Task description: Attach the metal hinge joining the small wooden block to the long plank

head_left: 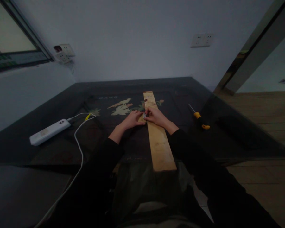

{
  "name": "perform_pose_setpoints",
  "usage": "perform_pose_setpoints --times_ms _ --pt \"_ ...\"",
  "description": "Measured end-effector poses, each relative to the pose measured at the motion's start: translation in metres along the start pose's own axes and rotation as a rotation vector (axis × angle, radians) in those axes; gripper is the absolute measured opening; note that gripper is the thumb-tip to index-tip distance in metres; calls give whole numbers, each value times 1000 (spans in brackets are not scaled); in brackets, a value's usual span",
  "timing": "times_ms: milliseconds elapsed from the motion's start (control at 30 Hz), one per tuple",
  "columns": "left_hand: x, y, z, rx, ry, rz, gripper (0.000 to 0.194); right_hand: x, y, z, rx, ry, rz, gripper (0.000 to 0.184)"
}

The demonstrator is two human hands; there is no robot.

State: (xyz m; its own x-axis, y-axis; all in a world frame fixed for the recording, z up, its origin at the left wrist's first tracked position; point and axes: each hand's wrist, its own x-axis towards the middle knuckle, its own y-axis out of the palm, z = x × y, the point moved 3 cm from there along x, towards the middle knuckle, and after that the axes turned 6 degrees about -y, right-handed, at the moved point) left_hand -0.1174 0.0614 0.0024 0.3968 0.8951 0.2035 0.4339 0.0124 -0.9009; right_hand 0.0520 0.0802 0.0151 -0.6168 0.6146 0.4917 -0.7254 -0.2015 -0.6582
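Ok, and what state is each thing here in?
Wooden board: lying, near end past the table edge.
Left hand: thumb and fingers apart, at the board.
Right hand: pinching the small piece.
Small piece: held at the board.
Screwdriver: lying, unheld.
White bar: lying, cable attached.
Right wall socket: nothing plugged in.

The wooden board [159, 144] before me is long, narrow and pale yellow-brown, with dark marks toward its far end. It lies flat on the table [133, 87], running away from me and slanting slightly left, its near end jutting past the front edge. I pinch a small piece [144, 116], light with dark spots, at the board's left side, beyond its middle; my grip hides much of its shape.
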Motion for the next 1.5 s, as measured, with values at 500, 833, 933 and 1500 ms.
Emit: perform_pose_setpoints --times_ms 500,833,933,1500 --pt "1 3 5 25 -10 0 61 1 2 -4 71 1 -5 17" --pt "0 2 5 11 -29 9 61 0 0 1 82 16 8 13" --pt "1 2 6 20 -30 5 63 0 0 1 75 18 9 13" --pt "-3 -12 23 92 -172 68 68 1 2 -4 68 -11 1 17"
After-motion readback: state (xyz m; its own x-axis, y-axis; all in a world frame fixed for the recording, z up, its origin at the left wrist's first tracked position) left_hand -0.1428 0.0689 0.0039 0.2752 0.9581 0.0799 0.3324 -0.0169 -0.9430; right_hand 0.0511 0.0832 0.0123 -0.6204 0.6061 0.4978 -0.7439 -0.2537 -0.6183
